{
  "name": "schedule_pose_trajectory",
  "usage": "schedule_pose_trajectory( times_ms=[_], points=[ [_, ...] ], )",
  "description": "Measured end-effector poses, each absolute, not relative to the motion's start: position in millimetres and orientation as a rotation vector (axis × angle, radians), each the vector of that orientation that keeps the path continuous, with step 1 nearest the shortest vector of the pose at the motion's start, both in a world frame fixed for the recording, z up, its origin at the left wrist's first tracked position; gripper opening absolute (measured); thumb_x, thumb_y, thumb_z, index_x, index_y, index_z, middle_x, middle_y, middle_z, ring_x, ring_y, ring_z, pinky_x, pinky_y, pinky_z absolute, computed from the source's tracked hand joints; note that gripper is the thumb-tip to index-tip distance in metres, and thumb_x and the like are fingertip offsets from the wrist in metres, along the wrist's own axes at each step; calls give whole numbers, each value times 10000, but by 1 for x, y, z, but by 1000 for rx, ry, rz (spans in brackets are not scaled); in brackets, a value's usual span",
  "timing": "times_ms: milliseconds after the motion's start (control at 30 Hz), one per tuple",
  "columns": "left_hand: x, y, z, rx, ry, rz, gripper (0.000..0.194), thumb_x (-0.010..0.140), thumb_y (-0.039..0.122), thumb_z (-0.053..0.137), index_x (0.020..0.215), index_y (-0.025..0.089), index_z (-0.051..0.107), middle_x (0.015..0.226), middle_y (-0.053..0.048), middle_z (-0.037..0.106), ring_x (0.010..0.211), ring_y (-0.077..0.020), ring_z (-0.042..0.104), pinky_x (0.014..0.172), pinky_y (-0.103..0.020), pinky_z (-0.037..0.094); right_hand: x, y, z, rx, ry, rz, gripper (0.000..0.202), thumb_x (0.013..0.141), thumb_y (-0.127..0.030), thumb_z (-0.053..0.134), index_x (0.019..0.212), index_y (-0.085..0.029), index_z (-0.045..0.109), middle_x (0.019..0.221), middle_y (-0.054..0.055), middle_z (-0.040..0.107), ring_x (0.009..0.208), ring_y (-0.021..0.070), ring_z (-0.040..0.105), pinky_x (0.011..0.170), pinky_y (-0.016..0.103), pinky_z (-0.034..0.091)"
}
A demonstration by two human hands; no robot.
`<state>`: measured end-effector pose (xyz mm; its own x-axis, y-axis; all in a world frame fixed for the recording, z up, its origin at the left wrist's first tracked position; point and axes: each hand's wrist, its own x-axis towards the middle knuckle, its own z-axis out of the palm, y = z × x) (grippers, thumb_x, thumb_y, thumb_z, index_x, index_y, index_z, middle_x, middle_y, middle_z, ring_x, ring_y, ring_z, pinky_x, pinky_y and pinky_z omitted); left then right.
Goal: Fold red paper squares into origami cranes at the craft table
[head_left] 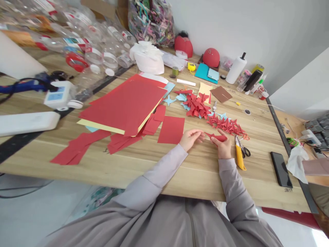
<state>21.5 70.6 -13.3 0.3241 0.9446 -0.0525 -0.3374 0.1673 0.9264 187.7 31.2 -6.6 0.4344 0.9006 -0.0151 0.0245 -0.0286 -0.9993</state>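
My right hand (224,146) grips a small piece of folded red paper (219,137) between thumb and fingers, just above the table. From the left, my left hand (191,139) pinches the thin point at the other end of that paper. Beside my left hand lies a flat red paper square (171,130). Beyond both hands runs a heap of folded red paper stars (197,105), with a few light blue stars (169,100) around it. Scissors (246,151) and a yellow utility knife (240,157) rest right of my right hand.
Large red sheets (125,103) and cut red strips (77,147) cover the left. Plastic bottles (92,55) crowd the far left. A phone (281,169) lies near the right edge. Along the wall stand a white roll (235,70) and red domed objects (211,57). Another person's sleeve (316,171) shows at right.
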Motion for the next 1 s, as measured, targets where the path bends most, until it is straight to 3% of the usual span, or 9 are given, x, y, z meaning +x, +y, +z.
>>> schedule_pose_trajectory(
  times_ms=[200, 333, 467, 633, 767, 1000],
  points=[
    [34, 49, -17, 1496, 792, 1132, 286, 805, 289, 589, 1048, 169, 680, 1169, -123, 634, 1110, -231, 583, 962, -381, 485, 175, 30, -9, -1451, -1004, 747, 640, 612, -353, 783, 1189, -158, 585, 796, 45, 737, 766, 202, 683, 808, 370, 535],
    [36, 50, -21, 1456, 814, 1143, 405, 781, 245, 620, 1181, 182, 611, 1294, -130, 558, 1152, -230, 564, 989, -387, 473, 170, 27, -11, -1298, -1017, 978, 695, 668, -437, 741, 1272, -186, 507, 965, 76, 730, 886, 225, 681, 844, 390, 529],
    [38, 55, -23, 1365, 853, 1184, 549, 661, 271, 758, 1173, 153, 602, 1263, -149, 575, 1111, -238, 592, 988, -390, 476, 169, 21, -13, -1213, -1149, 1015, 659, 801, -585, 552, 1344, -223, 454, 1244, 95, 625, 1175, 248, 570, 988, 410, 450],
    [37, 60, -26, 1400, 947, 1234, 552, 611, 255, 796, 1123, 159, 613, 1178, -134, 619, 1045, -233, 619, 961, -403, 494, 169, 16, -16, -1158, -1346, 1009, 717, 870, -675, 304, 1431, -230, 337, 1296, 104, 589, 1272, 242, 488, 1081, 448, 343],
    [34, 62, -25, 1508, 996, 1288, 432, 693, 227, 719, 1103, 160, 603, 1134, -126, 624, 979, -206, 636, 906, -375, 522, 169, 18, -15, -1162, -1407, 1004, 738, 857, -700, 282, 1431, -240, 344, 1311, 95, 578, 1282, 239, 475, 1109, 446, 303],
    [32, 61, -27, 1848, 1037, 1295, 299, 711, 147, 645, 1003, 199, 604, 1103, -113, 626, 1068, -236, 583, 950, -409, 476, 167, 17, -10, -1145, -1423, 1025, 671, 870, -660, 339, 1393, -247, 418, 1320, 88, 572, 1273, 245, 484, 1120, 444, 292]
  ],
)
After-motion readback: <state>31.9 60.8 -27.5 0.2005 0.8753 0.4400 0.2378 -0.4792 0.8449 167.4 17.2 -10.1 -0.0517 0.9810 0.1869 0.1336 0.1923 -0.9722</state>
